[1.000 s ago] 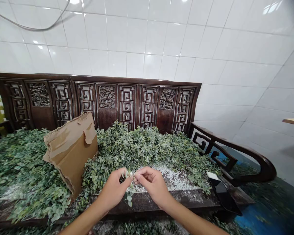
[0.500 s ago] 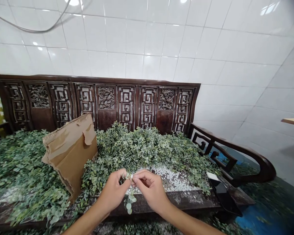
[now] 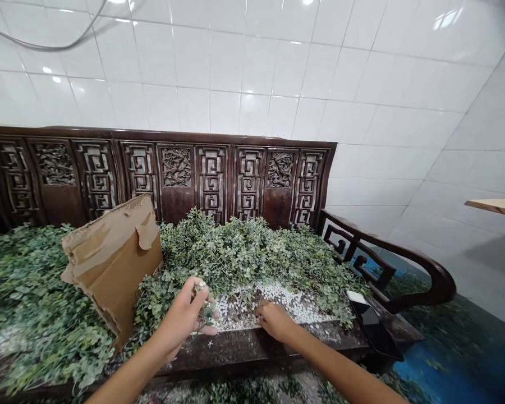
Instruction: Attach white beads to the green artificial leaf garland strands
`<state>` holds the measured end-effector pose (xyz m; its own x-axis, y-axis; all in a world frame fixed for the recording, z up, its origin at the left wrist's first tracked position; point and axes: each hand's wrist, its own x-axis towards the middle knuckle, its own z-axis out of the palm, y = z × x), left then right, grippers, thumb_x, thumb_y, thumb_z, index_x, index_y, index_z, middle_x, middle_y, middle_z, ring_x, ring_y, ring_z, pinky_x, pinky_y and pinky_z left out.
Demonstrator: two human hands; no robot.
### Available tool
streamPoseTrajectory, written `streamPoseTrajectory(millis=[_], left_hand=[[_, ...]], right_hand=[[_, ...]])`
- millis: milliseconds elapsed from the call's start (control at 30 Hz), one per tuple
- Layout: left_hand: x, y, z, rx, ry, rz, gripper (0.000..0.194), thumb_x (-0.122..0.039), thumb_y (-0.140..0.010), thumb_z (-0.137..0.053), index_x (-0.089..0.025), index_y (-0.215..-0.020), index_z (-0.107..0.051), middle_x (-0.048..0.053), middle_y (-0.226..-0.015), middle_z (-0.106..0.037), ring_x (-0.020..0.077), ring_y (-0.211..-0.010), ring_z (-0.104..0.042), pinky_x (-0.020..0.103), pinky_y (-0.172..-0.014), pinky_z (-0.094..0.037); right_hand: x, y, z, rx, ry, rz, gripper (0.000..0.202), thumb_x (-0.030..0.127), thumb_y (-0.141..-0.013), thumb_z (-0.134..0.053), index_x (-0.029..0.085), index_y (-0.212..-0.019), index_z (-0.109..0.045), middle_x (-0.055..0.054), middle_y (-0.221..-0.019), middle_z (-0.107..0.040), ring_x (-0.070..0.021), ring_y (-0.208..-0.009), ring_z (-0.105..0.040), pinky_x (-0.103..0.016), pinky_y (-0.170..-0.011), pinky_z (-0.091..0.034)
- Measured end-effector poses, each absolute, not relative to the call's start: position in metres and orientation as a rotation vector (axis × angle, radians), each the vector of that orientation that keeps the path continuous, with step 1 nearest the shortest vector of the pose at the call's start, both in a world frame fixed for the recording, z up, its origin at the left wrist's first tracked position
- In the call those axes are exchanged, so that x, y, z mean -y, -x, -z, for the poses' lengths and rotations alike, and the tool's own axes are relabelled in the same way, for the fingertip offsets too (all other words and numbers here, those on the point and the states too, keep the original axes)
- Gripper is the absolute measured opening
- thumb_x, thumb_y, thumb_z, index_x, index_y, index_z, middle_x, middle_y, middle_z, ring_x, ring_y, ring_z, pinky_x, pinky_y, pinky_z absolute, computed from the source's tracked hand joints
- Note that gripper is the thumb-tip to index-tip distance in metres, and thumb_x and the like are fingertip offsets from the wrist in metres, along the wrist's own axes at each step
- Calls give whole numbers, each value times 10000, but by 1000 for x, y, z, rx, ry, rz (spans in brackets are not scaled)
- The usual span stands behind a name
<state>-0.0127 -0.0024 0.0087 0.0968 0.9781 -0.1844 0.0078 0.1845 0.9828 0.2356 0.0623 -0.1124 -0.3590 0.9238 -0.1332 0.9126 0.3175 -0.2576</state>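
My left hand (image 3: pixel 184 314) pinches a sprig of green leaves (image 3: pixel 206 315) between thumb and forefinger. A small white bit shows at its fingertips, and the other fingers are partly spread behind the sprig. To the right, my right hand (image 3: pixel 275 321) reaches down to a scatter of small white pieces (image 3: pixel 284 303) on the wooden bench seat. Its fingers are bent together at the pieces; whatever they hold is hidden. Behind both hands lies a large heap of leafy green sprigs (image 3: pixel 252 247).
A torn cardboard piece (image 3: pixel 118 264) stands among the foliage at left. A black phone (image 3: pixel 372 325) with a white item (image 3: pixel 356 297) lies at the right seat end, near the carved armrest (image 3: pixel 404 264). A carved backrest (image 3: pixel 177 196) rises behind. More greenery (image 3: pixel 244 391) lies below.
My hands were together on the sprig and have parted. The left keeps the sprig, turned upward and moved slightly left; the right has moved rightward, down to the white pieces. The view has shifted slightly.
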Motion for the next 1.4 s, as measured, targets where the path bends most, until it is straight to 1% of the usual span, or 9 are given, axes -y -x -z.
streamPoseTrajectory(millis=[167,267,400,633,733,900,1033,1233,1400], left_hand=[[1,9,1,-1375,-1145,-1064,386,-613,-780,-511,-254,-915,-465,-31,-781,-443,149,-666,-511,219,-453,-477],[0,12,-3,-1368,-1099,-1022,369,-589,-807,-477,-246,-938,-512,15,-913,-505,161,-741,-501,247,-537,-504],[0,17,-11,-1334,-1204,-931,337,-483,-748,-606,-229,-960,-543,48,-1013,-569,171,-792,-541,277,-684,-509],[-2,19,-14,-1370,-1368,-947,285,-446,-675,-684,-194,-745,-571,-24,-720,-571,134,-595,-526,257,-610,-458],[-4,18,-11,-1378,-1371,-970,303,-443,-632,-715,-185,-678,-564,-50,-605,-525,123,-526,-499,236,-538,-410],[-6,20,-6,-1400,-1459,-906,338,-498,-684,-684,-169,-758,-655,-46,-558,-516,115,-480,-440,226,-485,-341],[-4,18,-7,-1364,-1516,-931,363,-527,-733,-626,-171,-769,-689,-12,-625,-591,139,-541,-476,239,-519,-380],[0,13,-17,-1398,-1568,-998,304,-450,-704,-642,-180,-815,-726,44,-828,-742,247,-827,-629,312,-767,-465],[3,11,-16,-1363,-1687,-954,270,-429,-750,-602,-180,-747,-705,36,-782,-734,238,-788,-623,308,-748,-453]], right_hand=[[-65,-243,125,2647,1673,-371,164,129,-837,-544,168,-909,-686,-123,-1044,-656,-247,-960,-631,-290,-790,-437],[-67,-240,125,2641,1649,-329,174,116,-826,-526,172,-920,-662,-118,-1044,-642,-242,-957,-616,-284,-775,-429],[-71,-240,126,2589,1642,-311,197,59,-797,-488,161,-869,-640,-105,-959,-645,-219,-881,-612,-268,-728,-409],[-72,-243,125,2468,1534,-405,197,-9,-689,-523,155,-745,-616,-73,-842,-647,-200,-811,-601,-253,-697,-399],[-68,-236,114,2369,1439,-481,225,-12,-672,-534,165,-778,-623,-39,-795,-645,-178,-768,-601,-239,-679,-415],[-55,-203,76,2175,1240,-643,136,123,-794,-553,176,-849,-665,-27,-815,-669,-148,-720,-610,-234,-649,-469],[-39,-179,36,1701,894,-1159,186,317,-834,-627,170,-917,-702,-30,-750,-673,-152,-662,-600,-269,-607,-484],[-27,-169,12,1575,770,-1344,173,331,-792,-710,171,-858,-723,-35,-742,-699,-158,-690,-639,-299,-675,-510],[-26,-167,16,1469,747,-1405,179,328,-757,-748,176,-851,-739,-25,-701,-706,-152,-654,-644,-297,-666,-516]])
